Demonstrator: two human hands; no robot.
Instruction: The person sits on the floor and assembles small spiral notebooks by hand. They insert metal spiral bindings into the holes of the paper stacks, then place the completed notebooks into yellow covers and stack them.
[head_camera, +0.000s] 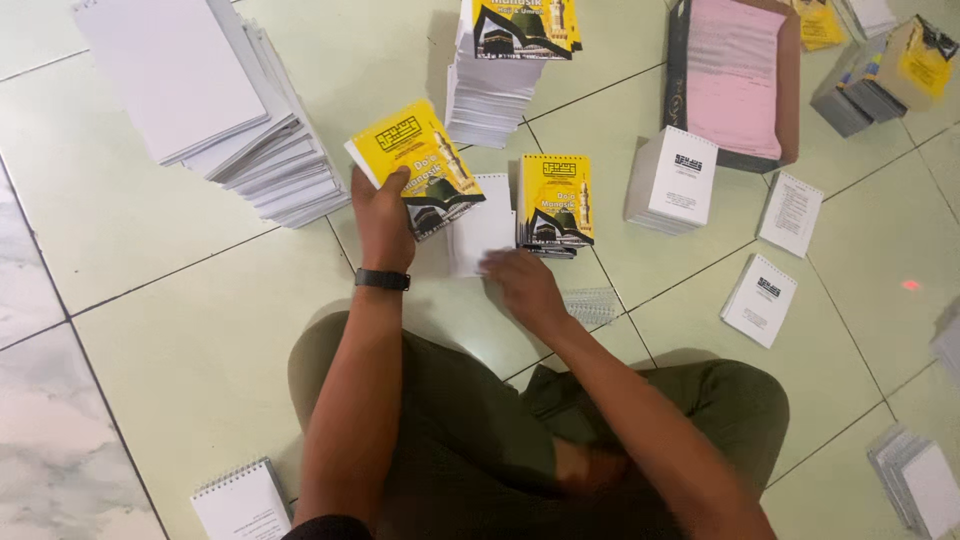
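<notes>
My left hand (383, 215) grips a small yellow booklet (415, 165) with a black picture on its cover, lifted above the floor. A black band sits on that wrist. My right hand (523, 283) lies fingers down on a white sheet stack (478, 232) on the tiles. Just right of that hand rests a short pile of the same yellow booklets (555, 202). A loose spiral binding coil (592, 303) lies beside my right wrist.
A tall leaning stack of white sheets (262, 140) is far left, another topped by a yellow cover (505, 75) is ahead. A box of pink paper (735, 75), white booklets (672, 180), (790, 213), (760, 300) and further piles lie right. A spiral pad (240, 500) is near left.
</notes>
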